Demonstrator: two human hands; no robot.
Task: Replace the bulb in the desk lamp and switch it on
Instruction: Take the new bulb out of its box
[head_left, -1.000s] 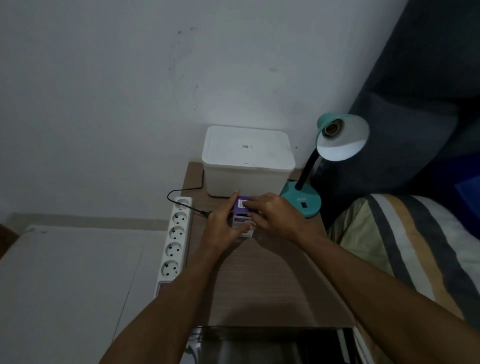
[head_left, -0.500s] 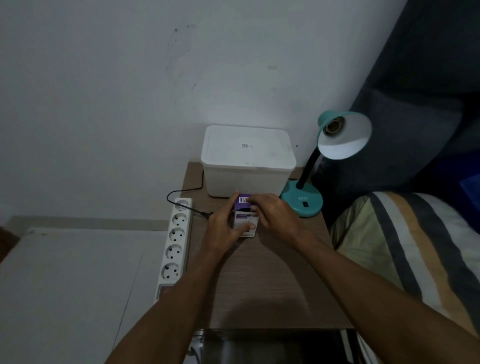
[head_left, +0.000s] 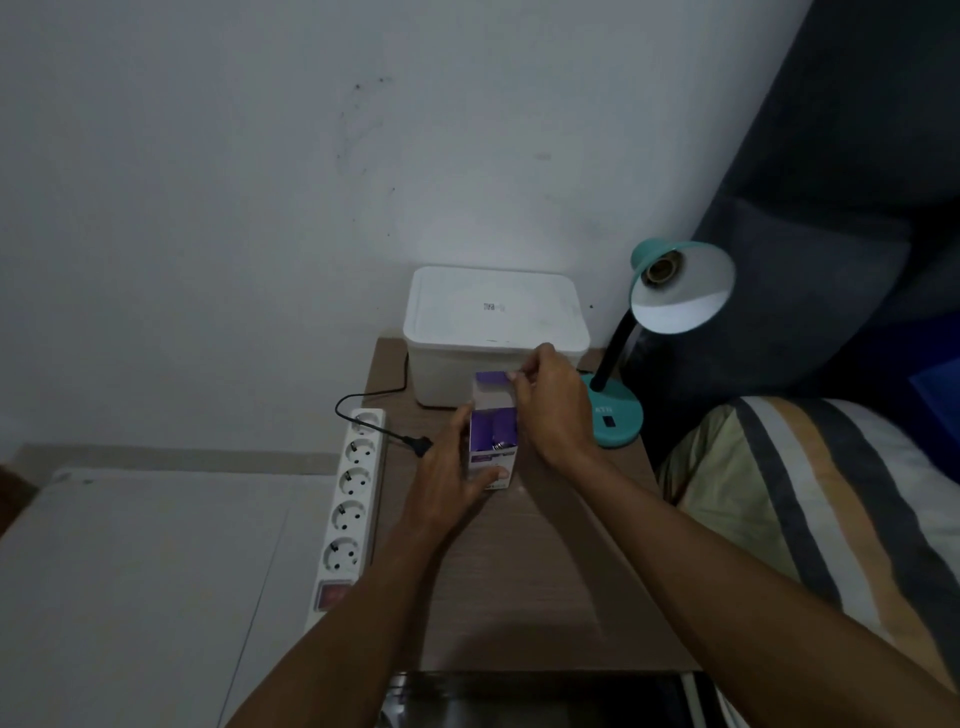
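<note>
Two hands, a left (head_left: 447, 483) and a right (head_left: 553, 410). One small purple-and-white carton (head_left: 493, 441), lid flap raised. One teal desk lamp (head_left: 670, 291), its one socket bare. One white lidded tub (head_left: 493, 317). One white power strip (head_left: 356, 488) with five outlets and one red switch. One black plug (head_left: 422, 445) on one cord. One wooden worktop (head_left: 545, 582). One striped pillow (head_left: 831, 499).
</note>
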